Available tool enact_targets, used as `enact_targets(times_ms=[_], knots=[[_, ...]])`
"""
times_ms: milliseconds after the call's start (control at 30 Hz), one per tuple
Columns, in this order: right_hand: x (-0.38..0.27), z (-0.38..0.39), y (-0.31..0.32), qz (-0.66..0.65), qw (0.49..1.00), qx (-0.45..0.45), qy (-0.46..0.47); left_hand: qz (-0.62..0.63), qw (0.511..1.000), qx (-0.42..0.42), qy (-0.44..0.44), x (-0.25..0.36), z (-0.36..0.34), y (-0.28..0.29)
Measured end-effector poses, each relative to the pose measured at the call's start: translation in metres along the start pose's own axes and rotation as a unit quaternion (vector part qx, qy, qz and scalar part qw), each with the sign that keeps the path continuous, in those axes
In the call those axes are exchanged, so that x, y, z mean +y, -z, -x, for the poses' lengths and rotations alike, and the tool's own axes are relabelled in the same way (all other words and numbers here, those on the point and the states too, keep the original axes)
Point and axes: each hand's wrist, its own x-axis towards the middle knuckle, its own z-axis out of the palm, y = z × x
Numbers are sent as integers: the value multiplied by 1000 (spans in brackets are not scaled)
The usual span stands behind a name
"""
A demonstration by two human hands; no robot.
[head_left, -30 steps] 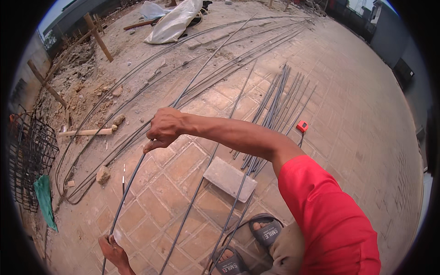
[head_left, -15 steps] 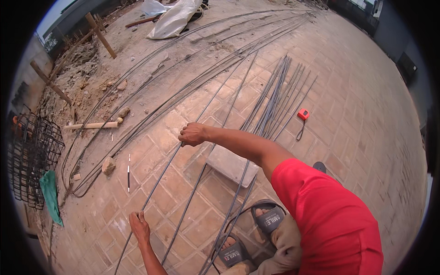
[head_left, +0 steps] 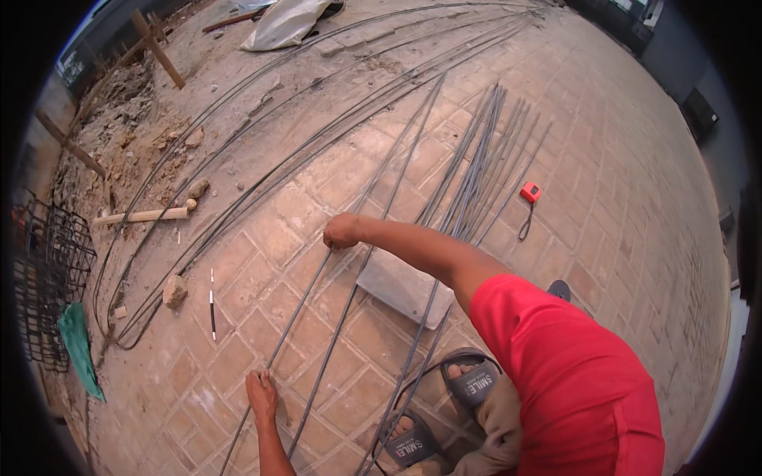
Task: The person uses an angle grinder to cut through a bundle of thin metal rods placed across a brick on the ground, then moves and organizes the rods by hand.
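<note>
A long thin steel rebar rod (head_left: 299,311) runs slantwise over the brick paving, gripped in both hands. My right hand (head_left: 342,231) is closed round it farther off, the arm stretched across in front of me. Nearer me, my left hand (head_left: 262,395) pinches the same rod at the lower left. Just right of it lies a second rod (head_left: 332,341), under my right forearm. A grey slab-like block (head_left: 403,290) sits beneath that forearm, with more rods passing over it toward my sandalled feet.
A bundle of straight rods (head_left: 486,151) lies beyond my right arm, near an orange tape measure (head_left: 530,191). Long bent rods (head_left: 270,176) curve along the left. A black-and-white pen-like stick (head_left: 212,308), a stone (head_left: 175,292), a green cloth (head_left: 77,349) and wire cages (head_left: 55,262) are leftward.
Both hands have moved slightly to the right with the rod. Its far part now lies closer to the neighbouring rod. The view has shifted a little.
</note>
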Motion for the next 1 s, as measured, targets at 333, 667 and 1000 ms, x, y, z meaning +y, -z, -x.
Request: enact_targets(times_ms=[333, 667, 1000], knots=[[9, 34, -14, -84, 993, 45, 68, -44, 997, 51, -35, 10, 24, -12], [25, 27, -4, -73, 992, 93, 42, -12, 999, 37, 9, 23, 12, -1], [33, 81, -15, -33, 997, 53, 53, -197, 970, -101, -103, 78, 58, -8]])
